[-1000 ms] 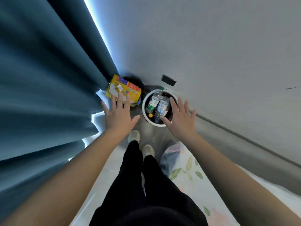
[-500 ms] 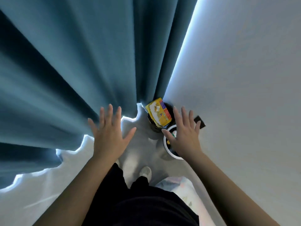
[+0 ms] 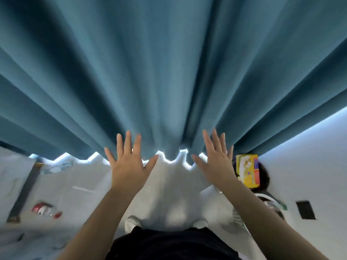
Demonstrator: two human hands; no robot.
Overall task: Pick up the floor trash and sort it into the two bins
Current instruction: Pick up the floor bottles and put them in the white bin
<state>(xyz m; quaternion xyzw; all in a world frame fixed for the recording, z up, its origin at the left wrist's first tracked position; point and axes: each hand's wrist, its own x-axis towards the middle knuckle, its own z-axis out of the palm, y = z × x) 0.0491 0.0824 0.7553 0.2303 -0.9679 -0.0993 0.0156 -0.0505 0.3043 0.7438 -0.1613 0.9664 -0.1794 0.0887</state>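
Lying on its side toward the left edge of the white floor [image 3: 169, 186], one clear bottle with a red label and red cap [image 3: 44, 208] is sitting just beside one dark slanted bar [image 3: 24, 188], and its print is too blurred to read. Bare floor is stretching from there to two pale shoes [image 3: 131, 223]. One teal curtain [image 3: 159, 72] is hanging along the floor's far edge, with light showing under its hem. Two hands are hovering before that hem, well apart: the left hand [image 3: 129, 166] and the right hand [image 3: 216, 166] are both spreading flat with straight fingers, holding nothing. Toward the floor's right edge two bins are standing side by side. The black bin [image 3: 264, 178] is carrying one yellow box [image 3: 247, 170] across its mouth, its lettering unreadable. The white bin [image 3: 241, 220], partly hidden by the right forearm, is holding bottles.
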